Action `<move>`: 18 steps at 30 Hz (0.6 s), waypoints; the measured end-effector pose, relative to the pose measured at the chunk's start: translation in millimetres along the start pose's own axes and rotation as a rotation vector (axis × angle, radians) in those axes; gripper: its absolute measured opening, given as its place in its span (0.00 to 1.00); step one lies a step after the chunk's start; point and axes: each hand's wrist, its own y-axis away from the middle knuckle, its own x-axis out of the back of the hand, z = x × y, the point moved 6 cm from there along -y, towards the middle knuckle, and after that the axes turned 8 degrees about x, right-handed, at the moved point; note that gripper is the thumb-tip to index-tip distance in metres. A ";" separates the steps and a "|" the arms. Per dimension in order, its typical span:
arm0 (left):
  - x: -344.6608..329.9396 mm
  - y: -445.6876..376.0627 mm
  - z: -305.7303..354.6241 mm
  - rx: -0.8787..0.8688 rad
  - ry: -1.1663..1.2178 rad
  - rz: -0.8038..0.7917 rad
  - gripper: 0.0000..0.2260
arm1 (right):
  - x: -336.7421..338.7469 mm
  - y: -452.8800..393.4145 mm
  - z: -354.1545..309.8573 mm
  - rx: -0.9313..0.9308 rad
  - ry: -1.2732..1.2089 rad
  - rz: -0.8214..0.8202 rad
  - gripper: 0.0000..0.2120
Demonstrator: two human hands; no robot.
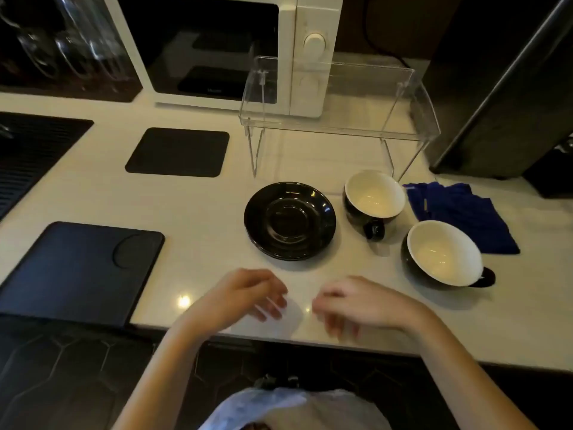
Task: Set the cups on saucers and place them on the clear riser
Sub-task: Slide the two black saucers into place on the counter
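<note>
Black saucers (290, 220) lie stacked on the white counter, in front of the clear riser (338, 125). Two black cups with cream insides stand to the right: one (373, 198) close to the riser's right leg, the other (445, 254) nearer me with its handle pointing right. The riser's top holds nothing. My left hand (248, 294) hovers near the counter's front edge over a pale blurred patch, fingers curled. My right hand (356, 302) hangs beside it, fingers curled downward, with nothing in it. Both are blurred.
A white microwave (235, 48) stands behind the riser. A blue cloth (459, 212) lies right of the cups. A black mat (178, 152) and a dark tray (80, 271) lie to the left, and a dark appliance (502, 97) stands at the right.
</note>
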 end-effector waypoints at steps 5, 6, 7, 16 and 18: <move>36.1 -11.0 -5.4 -0.056 0.262 0.555 0.10 | 50.5 -13.8 2.9 0.164 -0.193 0.698 0.11; 36.9 -13.6 -8.4 -0.050 0.312 0.581 0.10 | 51.1 -16.9 5.6 0.177 -0.238 0.793 0.13; 36.3 -17.5 -11.6 -0.042 0.373 0.563 0.11 | 50.4 -20.9 8.1 0.187 -0.275 0.855 0.15; 27.6 -35.6 -11.9 -0.098 0.687 0.296 0.14 | 52.4 -46.9 12.8 0.186 -0.229 0.956 0.17; 27.9 -34.3 -12.0 -0.098 0.750 0.263 0.13 | 56.0 -44.9 9.5 0.158 -0.171 0.904 0.11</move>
